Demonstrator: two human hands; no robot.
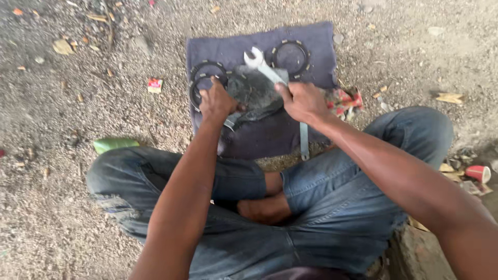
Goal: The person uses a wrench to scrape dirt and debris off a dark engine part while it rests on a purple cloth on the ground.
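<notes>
I sit cross-legged on gravel over a dark blue cloth (311,46). My left hand (217,102) grips the left side of a dark grey, grimy metal part (254,91) held just above the cloth. My right hand (302,101) is closed on a silver open-end wrench (257,59) whose jaw points up-left past the part. Black toothed rings lie on the cloth: one at the upper right (290,56), two stacked at the left (206,72) beside my left hand. A flat grey metal strip (304,141) lies on the cloth below my right hand.
Around the cloth: gravel with dry leaves, a small red packet (154,85) to the left, a green object (115,143) by my left knee, red crumpled wrappers (342,101) at the cloth's right edge, and a red cup (478,173) at far right.
</notes>
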